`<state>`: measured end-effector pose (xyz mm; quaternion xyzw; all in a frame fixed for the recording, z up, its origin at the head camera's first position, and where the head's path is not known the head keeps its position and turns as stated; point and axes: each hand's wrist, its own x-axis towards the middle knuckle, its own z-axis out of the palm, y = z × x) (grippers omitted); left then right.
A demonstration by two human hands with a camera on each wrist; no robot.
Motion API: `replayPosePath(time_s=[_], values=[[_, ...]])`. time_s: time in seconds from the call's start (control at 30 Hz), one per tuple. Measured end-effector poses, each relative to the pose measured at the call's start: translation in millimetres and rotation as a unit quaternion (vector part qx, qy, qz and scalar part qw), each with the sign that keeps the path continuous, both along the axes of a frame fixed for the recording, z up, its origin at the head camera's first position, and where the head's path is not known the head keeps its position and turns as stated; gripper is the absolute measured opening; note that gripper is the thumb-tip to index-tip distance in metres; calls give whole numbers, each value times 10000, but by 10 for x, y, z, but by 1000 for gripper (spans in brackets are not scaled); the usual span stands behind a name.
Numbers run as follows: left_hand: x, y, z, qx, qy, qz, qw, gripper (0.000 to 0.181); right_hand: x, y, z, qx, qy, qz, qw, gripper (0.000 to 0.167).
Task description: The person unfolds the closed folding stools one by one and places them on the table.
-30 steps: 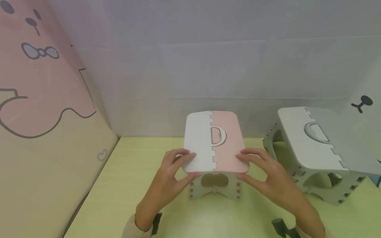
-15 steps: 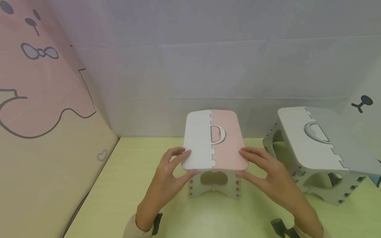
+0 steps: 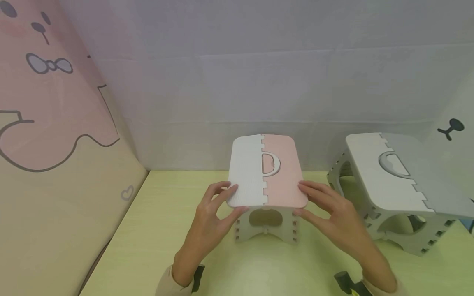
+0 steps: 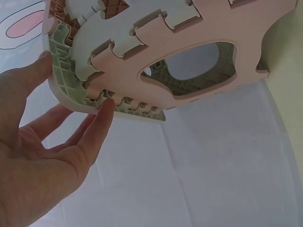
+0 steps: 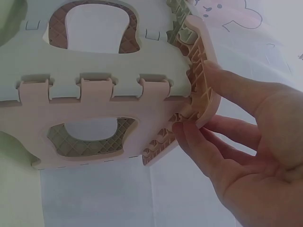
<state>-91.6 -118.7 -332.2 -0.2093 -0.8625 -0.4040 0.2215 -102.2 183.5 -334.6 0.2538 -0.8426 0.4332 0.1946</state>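
A small folding step stool (image 3: 246, 172) with a white and pink top and a D-shaped handle stands unfolded on the table. My left hand (image 3: 209, 222) holds the near left corner of its top, thumb at the front edge and fingers at the side. Opposite it, my right hand (image 3: 340, 222) holds the near right corner the same way. From below, the left wrist view has the stool's pink leg panel (image 4: 128, 75) and fingertips under the rim. In the right wrist view, thumb and fingers pinch the ribbed pink rim (image 5: 203, 90).
To the right stands a larger white and grey folding stool (image 3: 374, 176), also unfolded. The pale yellow-green table (image 3: 148, 246) meets a grey cloth backdrop (image 3: 222, 82) behind. A printed pink and beige panel (image 3: 55, 144) borders the left side.
The pink and white stool has shifted slightly away from me, toward the backdrop. Both hands have moved along with it, keeping their hold on the near corners. The grey stool has stayed put.
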Motion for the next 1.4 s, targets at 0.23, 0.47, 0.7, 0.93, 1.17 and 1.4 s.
replayPosePath(time_s=[0.23,0.47,0.7,0.93,1.17,1.4], values=[[-10,-5,-7,-50,25,18,10000,51,-9,-24,-8,-200,-95,89,9997,61],[-12,-5,-2,-200,-10,74,9998,51,-24,-33,-28,-230,-137,92,9996,61],[-3,-17,-2,-289,-70,129,9995,51,-36,-41,-42,-184,-32,96,9998,62],[-4,-18,-19,-321,47,151,9994,51,-48,-38,-29,40,250,-34,9997,64],[17,-19,-28,-349,230,218,9989,47,-12,5,-11,-193,469,76,9987,61],[50,-74,-45,-356,593,263,9973,44,15,57,1,-264,257,207,9991,50]])
